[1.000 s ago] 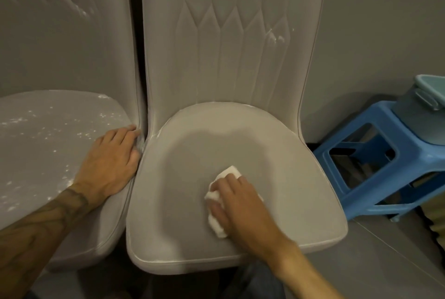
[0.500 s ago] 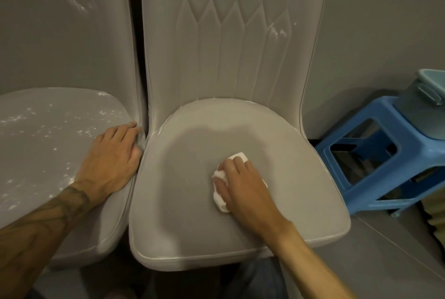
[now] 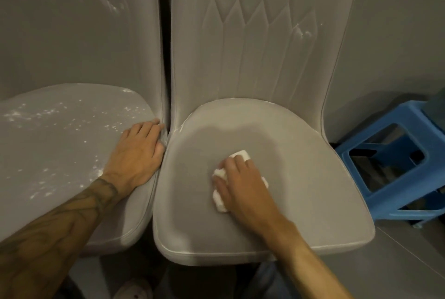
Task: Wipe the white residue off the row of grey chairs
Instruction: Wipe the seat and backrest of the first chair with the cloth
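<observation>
Two grey padded chairs stand side by side. My right hand [image 3: 243,183] presses a folded white cloth [image 3: 220,198] flat on the seat of the right chair [image 3: 313,178], near its middle; the cloth shows past my fingertips and under my thumb. That seat looks wiped, with a darker damp patch. White residue [image 3: 304,32] streaks its backrest at the upper right. My left hand [image 3: 137,154] rests palm down on the right edge of the left chair's seat [image 3: 60,154], which is speckled with white residue [image 3: 43,115]. More white marks streak the left backrest.
A blue plastic stool [image 3: 395,173] stands to the right of the right chair, against a grey wall [image 3: 397,34]. Grey floor [image 3: 397,262] lies at the lower right. A light shoe shows at the bottom between the chairs.
My right hand has slid the cloth away from me, up the right seat. My left hand has stayed in place. The view has shifted right.
</observation>
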Tool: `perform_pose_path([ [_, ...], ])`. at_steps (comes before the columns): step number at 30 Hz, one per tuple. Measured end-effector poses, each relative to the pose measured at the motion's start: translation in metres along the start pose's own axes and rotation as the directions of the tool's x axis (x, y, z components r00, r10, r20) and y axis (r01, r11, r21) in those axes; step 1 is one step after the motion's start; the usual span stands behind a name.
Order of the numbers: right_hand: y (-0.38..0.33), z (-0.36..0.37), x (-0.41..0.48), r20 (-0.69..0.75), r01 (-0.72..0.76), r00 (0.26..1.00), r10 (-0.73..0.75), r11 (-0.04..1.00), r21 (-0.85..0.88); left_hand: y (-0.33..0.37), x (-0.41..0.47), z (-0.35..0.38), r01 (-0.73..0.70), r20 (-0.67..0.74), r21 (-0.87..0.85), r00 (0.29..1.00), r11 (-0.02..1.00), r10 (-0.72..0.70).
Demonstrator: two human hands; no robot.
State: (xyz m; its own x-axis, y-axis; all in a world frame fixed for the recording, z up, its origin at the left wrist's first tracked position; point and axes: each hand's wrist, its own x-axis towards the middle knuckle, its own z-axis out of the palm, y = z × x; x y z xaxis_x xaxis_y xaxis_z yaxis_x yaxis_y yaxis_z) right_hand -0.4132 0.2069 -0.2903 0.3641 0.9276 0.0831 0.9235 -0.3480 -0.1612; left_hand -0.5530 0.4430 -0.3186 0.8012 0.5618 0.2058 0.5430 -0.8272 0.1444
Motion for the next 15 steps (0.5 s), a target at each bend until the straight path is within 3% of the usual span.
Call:
perform_pose_path([
  [3, -0.036, 0.012, -0.031, 0.012, 0.199, 0.979, -0.202, 0.974, 0.111, 0.000, -0.001, 0.000, 0.000, -0.003, 0.003, 1.000, 1.000, 0.000],
  [5, -0.031, 0.007, -0.037, 0.000, 0.231, 0.972, -0.235, 0.954, 0.193, 0.001, -0.001, -0.001, 0.002, 0.000, 0.005, 1.000, 1.000, -0.002],
  [7, -0.011, 0.005, -0.023, -0.042, 0.194, 0.981, -0.190, 0.968, 0.159, 0.001, -0.001, -0.001, 0.005, 0.004, 0.008, 1.000, 1.000, -0.005],
  [11, -0.002, 0.003, 0.018, -0.089, -0.075, 0.993, 0.083, 0.993, 0.093, 0.001, -0.001, -0.001, 0.012, 0.010, 0.006, 1.000, 1.000, -0.012],
  [13, -0.030, 0.013, 0.016, -0.125, 0.048, 0.991, -0.039, 0.996, 0.073, 0.001, -0.001, -0.002, 0.015, 0.016, 0.014, 1.000, 1.000, -0.016],
  [15, -0.050, 0.020, 0.004, -0.084, 0.177, 0.983, -0.166, 0.971, 0.158, 0.001, -0.001, -0.003, 0.016, 0.021, 0.013, 1.000, 1.000, -0.016],
])
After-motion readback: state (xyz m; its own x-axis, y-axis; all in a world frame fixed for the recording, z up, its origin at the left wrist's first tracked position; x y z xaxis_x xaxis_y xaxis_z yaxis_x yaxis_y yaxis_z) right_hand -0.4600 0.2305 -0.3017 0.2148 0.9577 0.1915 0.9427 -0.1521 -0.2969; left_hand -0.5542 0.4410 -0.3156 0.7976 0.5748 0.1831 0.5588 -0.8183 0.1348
